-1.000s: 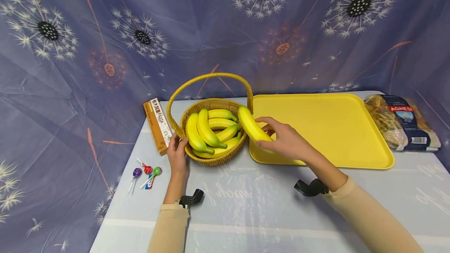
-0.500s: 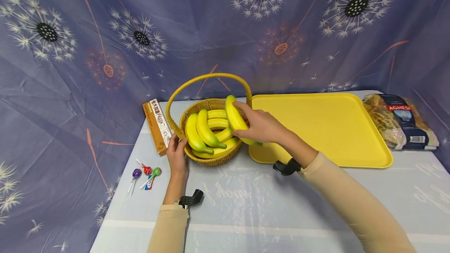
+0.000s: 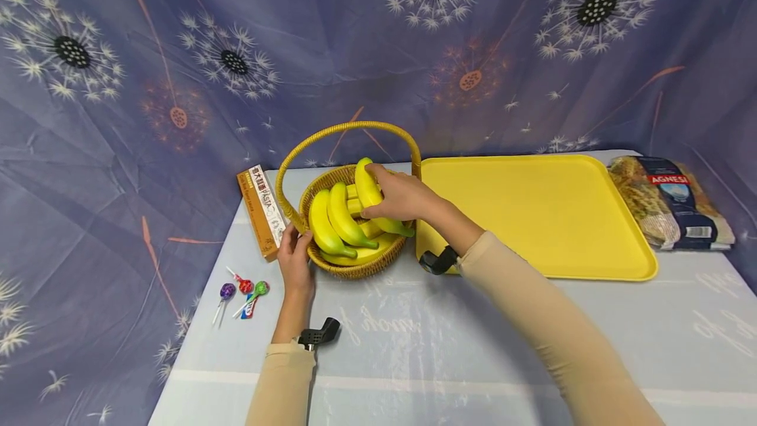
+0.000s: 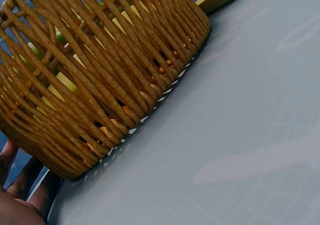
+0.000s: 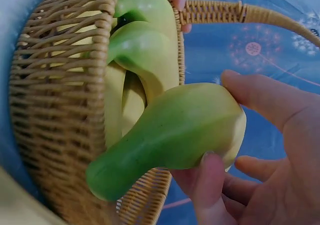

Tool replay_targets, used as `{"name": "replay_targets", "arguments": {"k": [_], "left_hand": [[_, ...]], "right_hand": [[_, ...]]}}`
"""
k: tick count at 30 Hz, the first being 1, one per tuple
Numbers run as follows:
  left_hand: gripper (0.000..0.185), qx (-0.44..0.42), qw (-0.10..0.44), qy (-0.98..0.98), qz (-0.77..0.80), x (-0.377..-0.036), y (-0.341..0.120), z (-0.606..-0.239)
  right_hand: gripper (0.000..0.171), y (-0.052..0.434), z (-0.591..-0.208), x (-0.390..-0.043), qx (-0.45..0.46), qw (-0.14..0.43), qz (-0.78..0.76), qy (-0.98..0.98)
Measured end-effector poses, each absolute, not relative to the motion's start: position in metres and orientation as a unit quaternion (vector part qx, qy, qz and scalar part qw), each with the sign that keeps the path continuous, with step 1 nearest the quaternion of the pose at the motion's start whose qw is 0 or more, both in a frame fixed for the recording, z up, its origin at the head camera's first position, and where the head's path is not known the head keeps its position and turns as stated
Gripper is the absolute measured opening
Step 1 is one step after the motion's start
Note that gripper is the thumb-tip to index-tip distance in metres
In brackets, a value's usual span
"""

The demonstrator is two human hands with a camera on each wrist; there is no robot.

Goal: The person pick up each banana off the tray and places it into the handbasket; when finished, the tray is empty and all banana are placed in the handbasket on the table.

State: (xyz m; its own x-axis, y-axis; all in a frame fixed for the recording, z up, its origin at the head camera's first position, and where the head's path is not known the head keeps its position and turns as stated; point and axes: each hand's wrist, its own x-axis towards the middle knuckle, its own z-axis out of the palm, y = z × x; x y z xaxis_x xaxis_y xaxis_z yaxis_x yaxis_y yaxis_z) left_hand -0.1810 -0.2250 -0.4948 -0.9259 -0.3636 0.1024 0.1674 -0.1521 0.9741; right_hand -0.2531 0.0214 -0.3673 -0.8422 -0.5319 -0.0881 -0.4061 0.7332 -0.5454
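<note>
Head view, right hand (image 3: pixel 404 199) fingers gripping banana (image 3: pixel 372 196), now over basket (image 3: pixel 355 265), off tray (image 3: pixel 532 215)

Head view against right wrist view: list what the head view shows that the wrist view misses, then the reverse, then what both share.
Only the head view shows the yellow tray, pasta bag, pasta box, lollipops, and the left hand gripping the basket's near rim. Only the right wrist view shows the banana's green stem end poking past the basket wall, close up. Both show the right hand gripping that banana over the basket of bananas.
</note>
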Motion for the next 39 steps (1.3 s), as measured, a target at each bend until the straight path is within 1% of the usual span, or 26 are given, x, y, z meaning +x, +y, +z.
{"name": "replay_targets", "arguments": {"k": [6, 12, 16, 25, 31, 35, 39], "left_hand": [[0.046, 0.080, 0.177, -0.627, -0.754, -0.178, -0.223, -0.489], [0.045, 0.079, 0.174, -0.630, -0.753, -0.179, -0.224, -0.490], [0.045, 0.073, 0.175, -0.625, -0.757, -0.179, -0.223, -0.489], [0.044, 0.070, 0.179, -0.624, -0.757, -0.178, -0.222, -0.488], [0.044, 0.069, 0.180, -0.625, -0.757, -0.179, -0.224, -0.489], [0.043, 0.070, 0.181, -0.618, -0.762, -0.185, -0.228, -0.500], [0.041, 0.066, 0.193, -0.614, -0.763, -0.190, -0.229, -0.512]], "right_hand": [[0.100, -0.002, -0.371, -0.267, -0.239, 0.131, -0.224, 0.936], [0.101, -0.020, -0.366, -0.276, -0.206, 0.216, -0.220, 0.929], [0.100, -0.028, -0.365, -0.281, -0.187, 0.246, -0.210, 0.928], [0.093, -0.036, -0.374, -0.279, -0.178, 0.263, -0.182, 0.931], [0.083, -0.037, -0.377, -0.275, -0.200, 0.247, -0.155, 0.935], [0.080, -0.037, -0.376, -0.275, -0.207, 0.246, -0.156, 0.934], [0.078, -0.037, -0.379, -0.275, -0.212, 0.227, -0.152, 0.938]]}}
